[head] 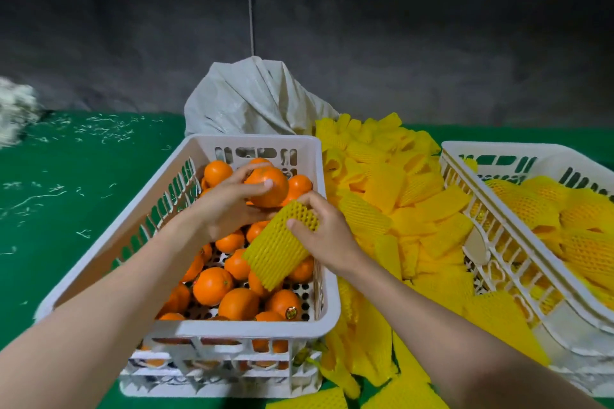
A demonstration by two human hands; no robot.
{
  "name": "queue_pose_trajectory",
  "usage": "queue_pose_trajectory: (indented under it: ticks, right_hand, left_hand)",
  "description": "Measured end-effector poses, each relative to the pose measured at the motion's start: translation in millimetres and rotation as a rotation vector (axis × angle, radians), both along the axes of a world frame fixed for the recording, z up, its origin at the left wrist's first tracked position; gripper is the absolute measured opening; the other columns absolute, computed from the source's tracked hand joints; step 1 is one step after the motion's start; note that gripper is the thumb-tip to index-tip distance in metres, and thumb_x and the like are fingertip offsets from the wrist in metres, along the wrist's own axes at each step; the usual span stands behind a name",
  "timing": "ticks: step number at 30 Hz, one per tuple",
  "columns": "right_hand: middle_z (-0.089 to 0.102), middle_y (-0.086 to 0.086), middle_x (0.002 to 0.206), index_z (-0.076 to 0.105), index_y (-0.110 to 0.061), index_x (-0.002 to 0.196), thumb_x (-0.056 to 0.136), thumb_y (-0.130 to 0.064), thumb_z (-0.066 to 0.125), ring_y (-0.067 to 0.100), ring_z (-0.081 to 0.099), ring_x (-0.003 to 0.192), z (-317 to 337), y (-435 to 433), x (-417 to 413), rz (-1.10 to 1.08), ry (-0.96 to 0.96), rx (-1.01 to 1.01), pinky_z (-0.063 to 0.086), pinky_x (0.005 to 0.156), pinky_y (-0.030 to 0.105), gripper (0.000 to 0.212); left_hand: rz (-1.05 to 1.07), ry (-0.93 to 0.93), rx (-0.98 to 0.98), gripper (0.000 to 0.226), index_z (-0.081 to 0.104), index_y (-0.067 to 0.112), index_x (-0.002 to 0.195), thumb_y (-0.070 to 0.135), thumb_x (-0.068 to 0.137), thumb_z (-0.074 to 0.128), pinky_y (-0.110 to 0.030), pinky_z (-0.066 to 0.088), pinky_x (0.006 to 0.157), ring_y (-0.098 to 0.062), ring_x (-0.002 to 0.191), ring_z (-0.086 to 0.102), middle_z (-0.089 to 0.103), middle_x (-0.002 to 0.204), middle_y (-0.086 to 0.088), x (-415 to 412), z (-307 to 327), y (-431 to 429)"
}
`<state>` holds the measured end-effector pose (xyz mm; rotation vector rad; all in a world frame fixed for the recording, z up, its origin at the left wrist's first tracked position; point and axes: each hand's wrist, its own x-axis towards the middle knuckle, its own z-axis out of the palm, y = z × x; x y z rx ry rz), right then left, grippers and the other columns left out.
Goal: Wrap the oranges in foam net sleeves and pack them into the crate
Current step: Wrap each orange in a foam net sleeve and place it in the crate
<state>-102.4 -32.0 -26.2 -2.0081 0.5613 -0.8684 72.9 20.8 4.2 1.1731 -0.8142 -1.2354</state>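
Over the white crate (252,330) of bare oranges (212,285), the left hand (229,209) curls its fingers round one orange (267,186), held above the rest. Just beside it, the right hand (324,232) pinches a yellow foam net sleeve (279,249) between thumb and fingers. A pile of loose sleeves (398,196) lies between this crate and the right crate (498,146), which holds wrapped oranges (531,206).

Right crate (515,148) cut off at edge, white heap (15,109) blurred
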Motion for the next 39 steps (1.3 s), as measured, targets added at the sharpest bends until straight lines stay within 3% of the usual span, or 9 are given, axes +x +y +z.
queue_pose_trajectory:
  ticks: [7,12,16,19,23,27,30,34,39]
  right_hand:
    - [0.061,0.004,0.066,0.062,-0.015,0.072,0.064,-0.011,0.056,0.016,0.056,0.062,30,-5,-26,0.145,-0.262,0.551,0.044,0.061,0.026,0.011]
    - [0.057,0.013,0.074,0.053,-0.006,0.072,0.068,-0.005,0.045,0.019,0.055,0.066,28,-14,-62,0.110,-0.318,0.707,0.044,0.065,0.027,0.009]
    - [0.048,0.012,0.070,0.044,-0.007,0.069,0.078,0.001,0.028,0.022,0.050,0.060,29,-21,-93,0.093,-0.358,0.849,0.042,0.061,0.028,0.021]
    - [0.052,0.008,0.058,0.043,-0.007,0.069,0.080,0.002,0.022,0.016,0.054,0.050,35,-24,-114,0.114,-0.377,0.910,0.046,0.050,0.018,0.025]
    - [0.046,0.013,0.069,0.041,-0.006,0.068,0.080,0.002,0.020,0.024,0.048,0.062,40,-25,-133,0.168,-0.294,0.872,0.043,0.060,0.028,0.026]
    - [0.046,0.010,0.065,0.043,-0.006,0.068,0.074,0.001,0.028,0.018,0.049,0.058,38,-19,-144,0.278,-0.220,0.833,0.040,0.061,0.030,0.018]
    - [0.047,0.004,0.061,0.047,-0.006,0.069,0.061,-0.005,0.041,0.011,0.048,0.057,36,-20,-152,0.304,-0.168,0.732,0.039,0.059,0.026,0.010]
    - [0.050,0.001,0.065,0.055,-0.009,0.073,0.083,0.012,0.044,0.010,0.046,0.063,32,-27,-165,0.190,-0.017,0.402,0.036,0.062,0.024,0.026]
    - [0.060,-0.004,0.076,0.062,-0.012,0.085,0.088,0.008,0.053,-0.002,0.053,0.066,22,-39,-180,-0.051,-0.136,0.157,0.041,0.063,0.017,0.021]
  left_hand:
    - [0.030,0.475,0.023,0.055,0.047,0.016,0.135,0.038,0.085,0.056,-0.050,0.048,0.095,-0.038,0.116,0.058,0.054,0.132,-0.022,-35,12,8]
    - [0.046,0.576,0.080,0.033,0.055,0.011,0.111,0.035,0.096,0.038,-0.040,0.058,0.068,-0.039,0.079,0.069,0.069,0.095,-0.028,-72,14,2]
    - [0.036,0.571,0.157,0.043,0.054,0.010,0.121,0.041,0.096,0.038,-0.052,0.035,0.105,-0.041,0.113,0.057,0.060,0.120,-0.029,-101,11,-9]
    - [0.061,0.578,0.129,0.041,0.047,0.013,0.131,0.035,0.097,0.045,-0.059,0.038,0.100,-0.044,0.120,0.052,0.053,0.132,-0.027,-126,13,-17]
    - [0.146,0.484,0.073,0.038,0.051,0.012,0.131,0.013,0.094,0.052,-0.052,0.044,0.091,-0.036,0.109,0.059,0.057,0.127,-0.017,-163,13,-23]
    - [0.089,0.410,0.012,0.028,0.061,0.018,0.111,0.003,0.089,0.052,-0.031,0.056,0.062,-0.020,0.068,0.063,0.064,0.079,-0.008,-193,8,-26]
    - [0.125,0.306,0.045,0.036,0.052,0.010,0.129,0.003,0.096,0.042,-0.018,0.051,0.050,-0.006,0.052,0.064,0.059,0.074,-0.005,-209,7,-33]
    - [0.111,0.410,0.035,0.033,0.060,0.016,0.115,0.011,0.083,0.059,-0.036,0.051,0.068,-0.026,0.075,0.066,0.066,0.088,-0.013,-223,-9,-24]
    - [0.108,0.425,-0.009,0.038,0.059,0.018,0.111,0.018,0.072,0.061,-0.033,0.045,0.069,-0.026,0.081,0.062,0.066,0.092,-0.011,-233,-17,-21]
